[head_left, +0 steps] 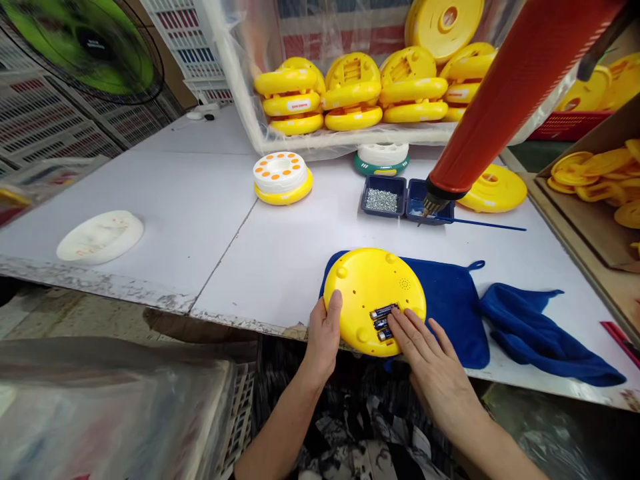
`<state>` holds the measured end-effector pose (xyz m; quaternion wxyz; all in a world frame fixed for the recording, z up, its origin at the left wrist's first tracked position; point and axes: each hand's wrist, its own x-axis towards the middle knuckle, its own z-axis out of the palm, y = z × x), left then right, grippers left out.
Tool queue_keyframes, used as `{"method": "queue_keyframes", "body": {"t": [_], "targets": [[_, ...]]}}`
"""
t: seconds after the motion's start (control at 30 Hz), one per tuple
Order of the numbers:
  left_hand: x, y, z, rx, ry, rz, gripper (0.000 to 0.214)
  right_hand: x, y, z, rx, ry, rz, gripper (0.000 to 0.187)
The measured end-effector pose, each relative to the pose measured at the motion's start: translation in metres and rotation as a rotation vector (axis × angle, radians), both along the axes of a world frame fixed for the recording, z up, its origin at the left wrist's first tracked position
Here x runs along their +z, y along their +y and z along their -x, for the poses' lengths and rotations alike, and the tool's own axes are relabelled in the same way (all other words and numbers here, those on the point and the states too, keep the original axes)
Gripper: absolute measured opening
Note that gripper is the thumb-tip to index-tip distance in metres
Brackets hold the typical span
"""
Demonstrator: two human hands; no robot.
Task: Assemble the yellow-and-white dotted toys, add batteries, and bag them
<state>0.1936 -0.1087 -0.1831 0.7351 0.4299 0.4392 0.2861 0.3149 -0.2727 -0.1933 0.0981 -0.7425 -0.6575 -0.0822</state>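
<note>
A round yellow plastic toy base (367,290) lies underside up on a blue cloth (453,307) at the table's near edge. Its open compartment holds batteries (384,318). My left hand (324,337) grips the base's left rim, thumb on top. My right hand (425,353) lies flat with fingers stretched out, fingertips pressing on the batteries. An orange electric screwdriver (505,93) hangs above the table, its bit pointing down over a blue tray.
Two small blue trays (407,200), one holding silver screws (381,199), sit behind the cloth. A white-and-orange disc (281,175), a white lid (100,235), loose yellow discs (493,189) and stacked yellow bases (353,90) surround them. A second blue cloth (540,333) lies right. A fan (85,40) stands at the far left.
</note>
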Motion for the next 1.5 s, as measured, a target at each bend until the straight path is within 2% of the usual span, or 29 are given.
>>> {"method": "queue_keyframes", "body": {"t": [0.1, 0.23, 0.37, 0.47, 0.63, 0.73, 0.77, 0.83, 0.9, 0.93, 1.0, 1.07, 1.13, 1.17, 1.2, 1.27, 1.33, 1.37, 1.43, 1.5], "targets": [[0.000, 0.000, 0.000, -0.001, 0.006, -0.008, 0.059, 0.001, 0.002, -0.002, -0.004, 0.019, 0.004, 0.084], [-0.001, -0.001, 0.001, 0.009, 0.023, -0.042, 0.058, -0.003, 0.010, -0.002, 0.009, -0.070, -0.034, 0.074], [-0.002, -0.001, 0.001, 0.017, 0.028, -0.038, 0.060, -0.006, 0.013, -0.003, 0.058, -0.028, -0.068, 0.082], [0.001, -0.002, 0.002, 0.021, 0.022, -0.044, 0.060, 0.005, 0.008, -0.008, 0.063, 0.182, -0.135, 0.080], [0.027, -0.008, 0.015, -0.021, -0.016, -0.155, 0.055, 0.023, -0.006, -0.026, -0.124, 0.649, -0.328, 0.046], [0.045, -0.014, 0.029, -0.054, 0.074, -0.391, 0.045, 0.028, -0.007, -0.028, -0.186, 1.047, -0.398, 0.039], [0.047, -0.016, 0.033, -0.079, 0.114, -0.540, 0.042, 0.029, -0.006, -0.025, -0.188, 1.218, -0.426, 0.042], [0.046, -0.021, 0.038, -0.171, 0.130, -0.941, 0.043, 0.033, -0.002, -0.017, -0.169, 1.544, -0.469, 0.052], [0.038, -0.027, 0.039, -0.281, 0.074, -1.327, 0.050, 0.036, 0.003, -0.008, -0.216, 1.766, -0.475, 0.064], [0.034, -0.030, 0.038, -0.321, 0.048, -1.459, 0.051, 0.037, 0.006, -0.004, -0.276, 1.827, -0.473, 0.068], [0.030, -0.035, 0.037, -0.391, 0.050, -1.593, 0.053, 0.037, 0.012, -0.001, -0.430, 1.889, -0.483, 0.071], [0.033, -0.036, 0.039, -0.455, 0.055, -1.636, 0.054, 0.034, 0.017, -0.005, -0.519, 1.886, -0.545, 0.072], [0.044, -0.030, 0.043, -0.421, 0.045, -1.583, 0.058, 0.027, 0.019, -0.015, -0.536, 1.844, -0.572, 0.070], [0.050, -0.024, 0.045, -0.350, 0.062, -1.483, 0.058, 0.023, 0.019, -0.021, -0.526, 1.813, -0.559, 0.068], [0.056, -0.017, 0.045, -0.258, 0.091, -1.324, 0.054, 0.019, 0.018, -0.028, -0.517, 1.783, -0.540, 0.066], [0.064, -0.001, 0.042, -0.136, 0.138, -0.897, 0.047, 0.010, 0.015, -0.041, -0.505, 1.770, -0.477, 0.064], [0.066, 0.013, 0.033, -0.172, 0.097, -0.506, 0.050, 0.005, 0.014, -0.050, -0.482, 1.793, -0.427, 0.063], [0.065, 0.019, 0.027, -0.230, 0.046, -0.375, 0.052, 0.003, 0.014, -0.053, -0.455, 1.801, -0.411, 0.063], [0.060, 0.025, 0.016, -0.331, -0.060, -0.224, 0.052, 0.004, 0.016, -0.056, -0.354, 1.780, -0.394, 0.061], [0.054, 0.024, 0.006, -0.343, -0.126, -0.162, 0.048, 0.009, 0.019, -0.059, -0.250, 1.722, -0.412, 0.057]]}}
